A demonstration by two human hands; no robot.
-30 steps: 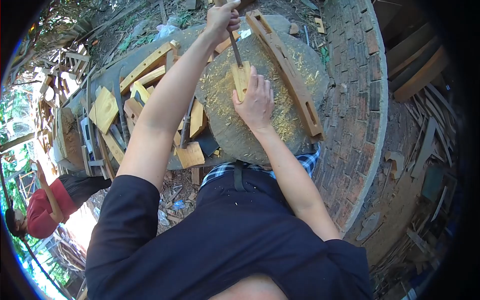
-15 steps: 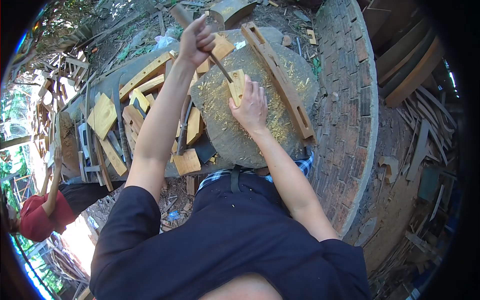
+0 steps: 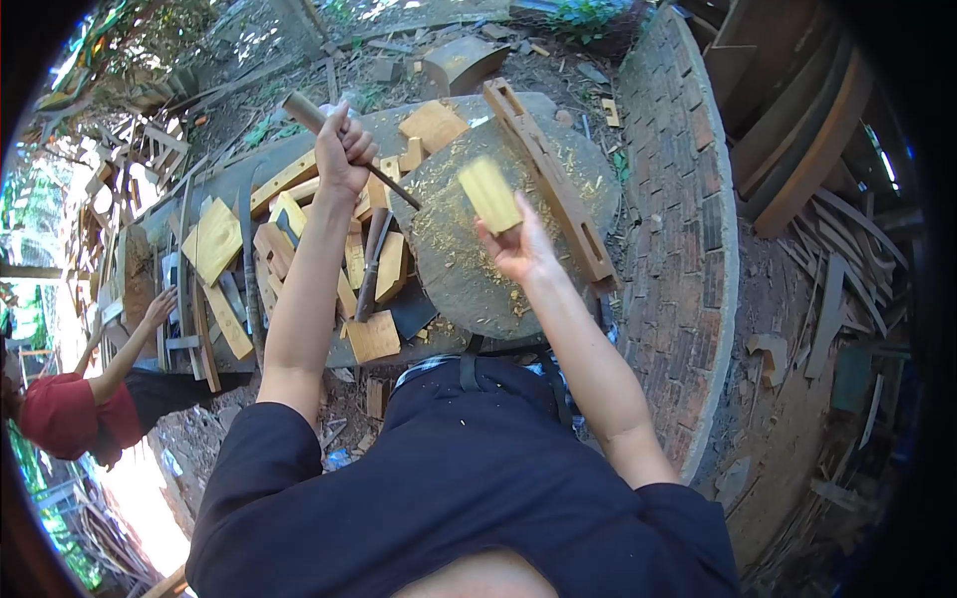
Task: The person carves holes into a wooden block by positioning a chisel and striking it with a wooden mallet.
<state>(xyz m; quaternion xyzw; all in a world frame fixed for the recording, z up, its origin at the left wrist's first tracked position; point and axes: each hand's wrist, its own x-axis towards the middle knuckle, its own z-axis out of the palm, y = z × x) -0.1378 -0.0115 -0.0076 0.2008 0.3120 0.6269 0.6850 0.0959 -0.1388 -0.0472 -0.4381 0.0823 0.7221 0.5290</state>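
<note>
My left hand is closed round a long chisel-like tool, its thick handle sticking out up-left and its thin metal end pointing down-right over the edge of the round wooden block. In my right hand is a small pale wood piece, slightly blurred, held at its lower end above the block. Yellow shavings lie scattered on the block. A long brown beam with slots rests along the block's right side.
Wood pieces and another handled tool lie on the bench at the left. A brick wall runs along the right. At the far left is another person in a red shirt, arms reaching toward the bench. Timber is stacked beyond the wall.
My left hand has moved down-left with the tool, whose tip has come away from the wood piece. My right hand has lifted and turned the piece. The other person's arms have shifted.
</note>
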